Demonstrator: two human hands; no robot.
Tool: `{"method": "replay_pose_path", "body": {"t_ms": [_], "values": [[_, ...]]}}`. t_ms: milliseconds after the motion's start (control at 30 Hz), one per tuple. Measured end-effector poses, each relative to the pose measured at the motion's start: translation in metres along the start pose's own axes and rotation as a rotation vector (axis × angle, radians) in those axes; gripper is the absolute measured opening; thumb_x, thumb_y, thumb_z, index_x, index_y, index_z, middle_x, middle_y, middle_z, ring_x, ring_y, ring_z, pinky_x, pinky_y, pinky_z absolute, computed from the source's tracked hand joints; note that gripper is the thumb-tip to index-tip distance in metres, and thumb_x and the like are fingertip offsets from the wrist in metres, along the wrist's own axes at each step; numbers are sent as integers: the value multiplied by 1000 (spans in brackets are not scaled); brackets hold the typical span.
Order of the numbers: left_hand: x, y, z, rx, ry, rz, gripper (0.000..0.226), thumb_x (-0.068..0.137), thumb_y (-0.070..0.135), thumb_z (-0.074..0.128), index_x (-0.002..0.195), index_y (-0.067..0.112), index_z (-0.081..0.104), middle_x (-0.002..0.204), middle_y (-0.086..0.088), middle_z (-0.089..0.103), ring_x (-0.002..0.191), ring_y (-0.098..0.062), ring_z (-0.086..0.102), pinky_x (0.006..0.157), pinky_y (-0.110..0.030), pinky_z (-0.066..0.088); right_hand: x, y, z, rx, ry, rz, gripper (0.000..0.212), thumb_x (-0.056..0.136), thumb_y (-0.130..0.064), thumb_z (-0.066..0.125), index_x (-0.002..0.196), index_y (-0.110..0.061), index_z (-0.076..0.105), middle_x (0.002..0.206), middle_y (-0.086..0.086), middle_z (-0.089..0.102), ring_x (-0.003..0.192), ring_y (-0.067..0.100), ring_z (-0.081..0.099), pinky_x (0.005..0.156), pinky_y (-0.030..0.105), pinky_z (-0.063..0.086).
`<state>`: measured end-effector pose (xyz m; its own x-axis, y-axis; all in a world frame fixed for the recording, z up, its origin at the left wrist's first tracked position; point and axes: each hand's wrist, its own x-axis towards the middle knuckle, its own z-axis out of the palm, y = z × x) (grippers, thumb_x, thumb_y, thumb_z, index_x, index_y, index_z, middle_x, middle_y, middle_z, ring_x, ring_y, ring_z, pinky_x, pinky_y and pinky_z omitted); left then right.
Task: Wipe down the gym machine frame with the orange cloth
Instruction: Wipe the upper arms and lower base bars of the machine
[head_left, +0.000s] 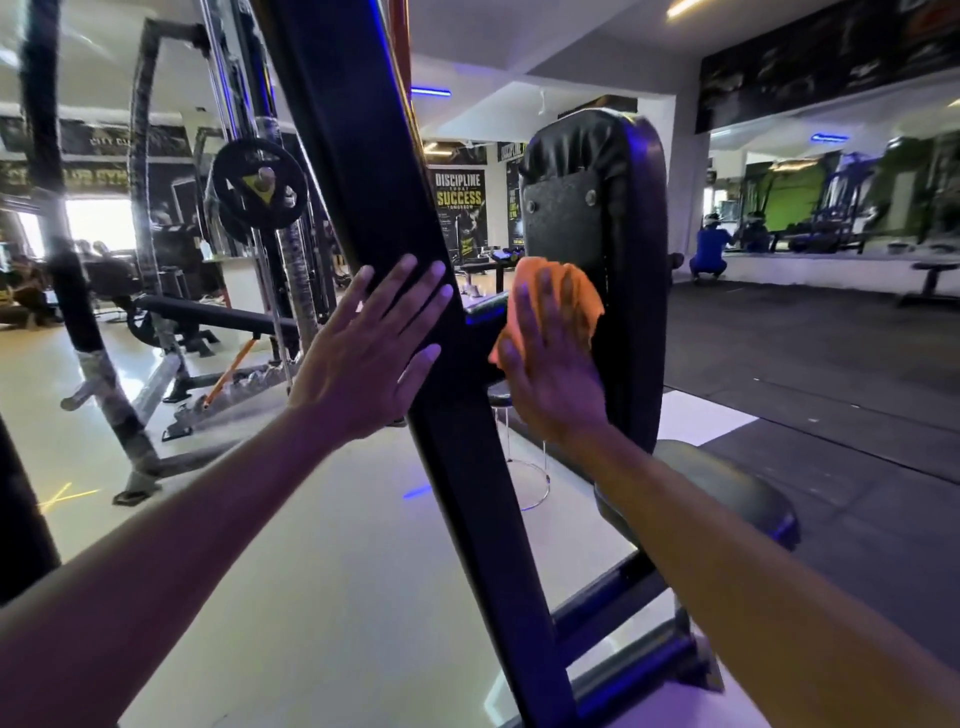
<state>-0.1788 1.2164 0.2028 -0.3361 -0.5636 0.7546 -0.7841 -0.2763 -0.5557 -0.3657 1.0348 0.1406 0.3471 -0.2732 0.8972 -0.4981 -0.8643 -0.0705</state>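
Head view | step: wiping – right hand (550, 374) presses orange cloth (558, 304) flat-fingered, centre frame, by back pad (597, 208) | left hand (363, 348) open-fingered, bracing frame beam (363, 156) | next – probably sweep cloth along beam.

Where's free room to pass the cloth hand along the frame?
Bare beam below the left hand, down to the base bars. Crowded at the joint: the right hand presses the orange cloth between the beam and back pad.

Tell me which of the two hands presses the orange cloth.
The right hand: its flat fingers press the orange cloth on the black back pad. The left hand rests bare on the slanted black frame beam.
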Motion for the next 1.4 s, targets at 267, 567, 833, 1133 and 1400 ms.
{"method": "replay_pose_path", "body": {"t_ms": [267, 567, 833, 1133, 1400], "values": [[5, 17, 10, -2, 21, -32, 66, 115, 37, 36, 174, 10, 19, 183, -5, 11, 169, -29, 11, 137, -53, 6, 2, 20, -13, -141, 5, -115, 66, 119, -37, 42, 177, -15, 17, 185, 10, 4, 172, 35, -2, 138, 55, 11], [4, 24, 12, -25, 78, -77, 64, 115, 35, 39, 173, 13, 25, 182, -4, 15, 168, -29, 16, 136, -53, 10, 3, 20, -17, -174, 24, -128, 62, 119, -34, 42, 176, -17, 23, 185, 7, 12, 172, 31, 1, 136, 54, 18], [2, 31, 12, -6, 62, -70, 57, 115, 36, 41, 169, 20, 38, 182, -4, 17, 168, -34, 16, 136, -57, 8, -9, 7, -20, -150, -37, -218, 63, 119, -36, 42, 176, -19, 23, 185, 6, 11, 172, 34, 2, 131, 57, 29], [2, 36, 6, -35, 51, -99, 56, 113, 33, 44, 168, 20, 40, 182, -4, 17, 169, -32, 14, 136, -57, 7, 5, 2, -26, -60, -77, -170, 58, 120, -37, 38, 175, -23, 27, 185, 0, 15, 172, 25, 2, 134, 53, 26], [2, 35, 3, -55, 36, -92, 56, 113, 33, 45, 167, 20, 40, 182, -5, 17, 169, -32, 13, 136, -55, 4, -1, -3, -28, -63, -114, -297, 60, 120, -32, 43, 176, -21, 24, 185, 3, 12, 171, 29, -5, 133, 51, 26]]}}
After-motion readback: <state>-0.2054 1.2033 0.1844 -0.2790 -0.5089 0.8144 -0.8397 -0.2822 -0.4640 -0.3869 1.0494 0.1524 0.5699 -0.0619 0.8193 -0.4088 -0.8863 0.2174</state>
